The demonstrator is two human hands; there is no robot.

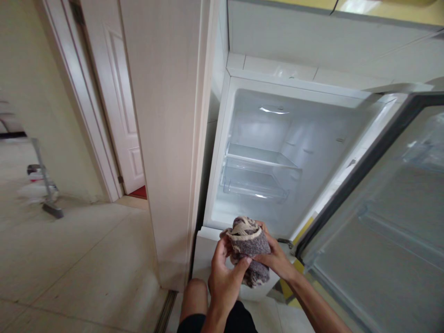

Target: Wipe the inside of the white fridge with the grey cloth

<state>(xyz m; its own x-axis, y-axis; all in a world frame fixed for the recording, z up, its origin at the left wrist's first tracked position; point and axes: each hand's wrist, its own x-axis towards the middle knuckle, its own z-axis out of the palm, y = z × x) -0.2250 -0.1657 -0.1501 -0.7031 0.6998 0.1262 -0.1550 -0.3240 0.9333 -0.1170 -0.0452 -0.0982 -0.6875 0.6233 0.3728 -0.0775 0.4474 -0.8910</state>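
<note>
A bunched grey and cream cloth [249, 245] is held between both hands, low in front of an open fridge [222, 152]. My left hand [224, 273] grips the cloth from the left and below, fingers curled round it. My right hand [274, 254] clasps it from the right. The fridge compartment is lit and bare, with a clear shelf [258, 157] and a clear drawer [255, 185] inside.
The fridge door [381, 222] stands swung open to the right, with door bins. A white room door [123, 115] and its frame lie at left. A broom [48, 194] leans on the tiled floor far left. My knee [194, 296] shows at the bottom.
</note>
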